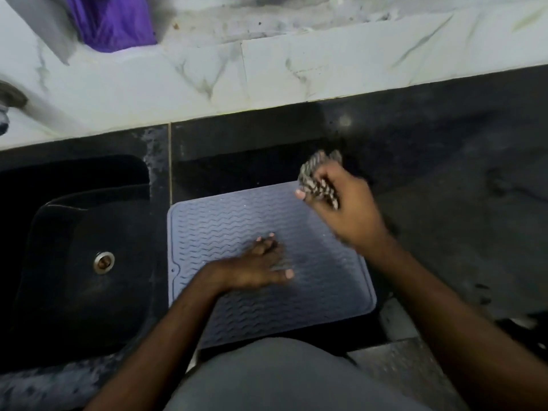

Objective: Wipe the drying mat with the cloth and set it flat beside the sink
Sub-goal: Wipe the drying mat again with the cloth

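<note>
Two hands over drying mat (311,292): left hand (258,268) flat on it, fingers straight; right hand (341,206) fingers curled round bunched cloth (317,176) at mat's far corner. Sink (44,238) w/ drain just left.

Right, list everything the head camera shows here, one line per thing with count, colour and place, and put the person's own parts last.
drying mat: one, grey-blue with a wavy ribbed pattern, lying flat on the counter just right of the sink.
cloth: one, black-and-white patterned, bunched up at the mat's far right corner.
sink: one, black, left of the mat, with a metal drain in its floor.
counter: one, dark stone, around sink and mat.
wall tiles: white marbled, behind the counter.
purple fabric: one, top left on the ledge.
tap: one, partly seen at the left edge.
left hand: one, fingers straight, pressing on the mat's middle.
right hand: one, gripping the cloth.
</note>
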